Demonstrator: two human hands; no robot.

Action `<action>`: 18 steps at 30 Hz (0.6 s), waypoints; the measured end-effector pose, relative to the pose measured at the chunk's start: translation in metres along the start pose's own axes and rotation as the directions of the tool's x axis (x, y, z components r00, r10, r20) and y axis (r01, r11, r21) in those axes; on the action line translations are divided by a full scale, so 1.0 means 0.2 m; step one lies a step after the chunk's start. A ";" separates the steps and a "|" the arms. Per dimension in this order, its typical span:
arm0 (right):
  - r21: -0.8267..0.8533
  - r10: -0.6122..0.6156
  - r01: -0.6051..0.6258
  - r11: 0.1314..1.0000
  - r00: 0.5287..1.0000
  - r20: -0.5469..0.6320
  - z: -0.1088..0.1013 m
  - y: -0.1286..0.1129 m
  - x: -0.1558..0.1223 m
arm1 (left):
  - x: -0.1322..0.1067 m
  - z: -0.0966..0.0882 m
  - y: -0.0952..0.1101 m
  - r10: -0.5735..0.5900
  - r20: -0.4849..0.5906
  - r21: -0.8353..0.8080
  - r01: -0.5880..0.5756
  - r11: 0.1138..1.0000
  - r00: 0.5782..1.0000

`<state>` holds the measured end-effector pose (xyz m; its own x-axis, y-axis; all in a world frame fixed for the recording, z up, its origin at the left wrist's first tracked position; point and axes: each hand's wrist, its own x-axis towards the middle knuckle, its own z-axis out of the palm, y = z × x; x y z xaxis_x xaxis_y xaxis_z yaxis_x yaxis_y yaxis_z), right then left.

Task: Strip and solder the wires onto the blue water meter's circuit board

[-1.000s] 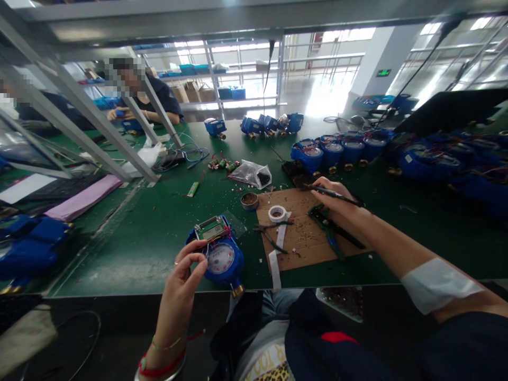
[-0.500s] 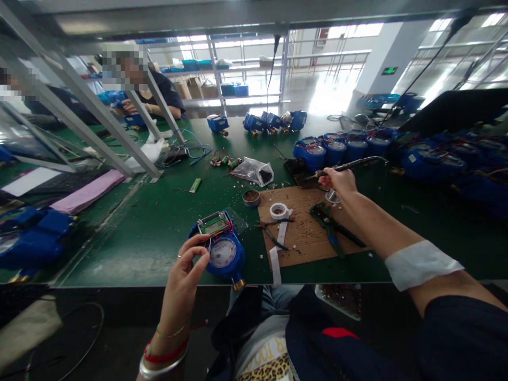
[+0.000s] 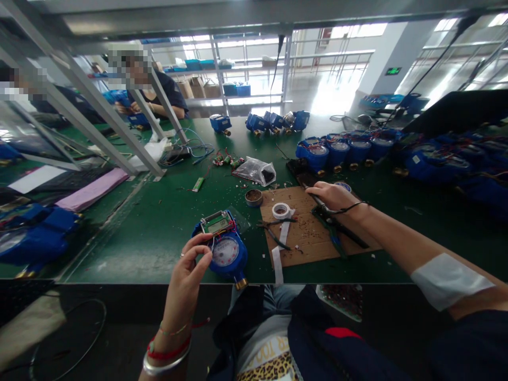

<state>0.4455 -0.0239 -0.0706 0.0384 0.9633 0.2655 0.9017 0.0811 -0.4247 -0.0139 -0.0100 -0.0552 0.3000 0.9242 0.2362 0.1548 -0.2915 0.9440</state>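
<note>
A blue water meter with a brass fitting lies near the table's front edge, its round dial facing up. Above the dial, a green circuit board with a small display sits in the meter's housing. My left hand is at the meter's left side, thumb and forefinger pinched on thin wires that run from the board. Gripped in my right hand is a soldering iron, held over the cardboard with its tip towards the upper left. Its cord passes back along my wrist.
On the cardboard lie a white tape roll, dark pliers and a green-handled tool. A small round tin is beside it. Several blue meters line the right. A co-worker sits beyond the metal posts.
My right hand has moved left and nearer with the soldering iron, whose tip now points up-left over the cardboard. My left hand keeps its pinch at the meter. The view has shifted slightly.
</note>
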 end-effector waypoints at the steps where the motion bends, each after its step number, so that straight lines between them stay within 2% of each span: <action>1: 0.100 0.037 -0.031 0.995 0.998 -0.051 -0.01 0.01 0.00 | 0.00 0.00 0.00 -0.001 0.001 0.003 0.001 1.000 1.000; 3: 0.397 0.225 -0.137 0.908 0.957 -0.185 -0.01 0.03 0.03 | 0.00 0.00 0.00 -0.010 0.009 0.007 0.010 1.000 1.000; 5: 0.647 0.450 -0.200 0.736 0.858 -0.247 0.01 0.08 0.08 | 0.00 0.00 0.00 -0.014 0.014 0.009 0.014 1.000 1.000; 6: 0.719 0.521 -0.206 0.664 0.817 -0.247 0.02 0.10 0.10 | 0.00 0.00 0.00 -0.013 0.014 0.009 0.013 1.000 1.000; 12: 0.885 0.687 -0.162 0.436 0.695 -0.211 0.09 0.20 0.23 | 0.00 0.00 -0.01 -0.005 -0.004 0.002 0.005 1.000 1.000; 15: 0.905 0.734 -0.170 0.390 0.650 -0.194 0.13 0.20 0.27 | 0.00 0.00 0.00 -0.009 -0.004 -0.010 0.009 1.000 1.000; 18: 0.888 0.745 -0.215 0.406 0.640 -0.185 0.14 0.17 0.28 | 0.00 0.01 0.00 -0.013 -0.006 -0.034 0.012 0.999 1.000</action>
<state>0.4656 0.0399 -0.0949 0.7764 0.6300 0.0139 -0.0251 0.0529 -0.9983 -0.0126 -0.0100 -0.0549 0.2920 0.9294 0.2257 0.1261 -0.2714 0.9542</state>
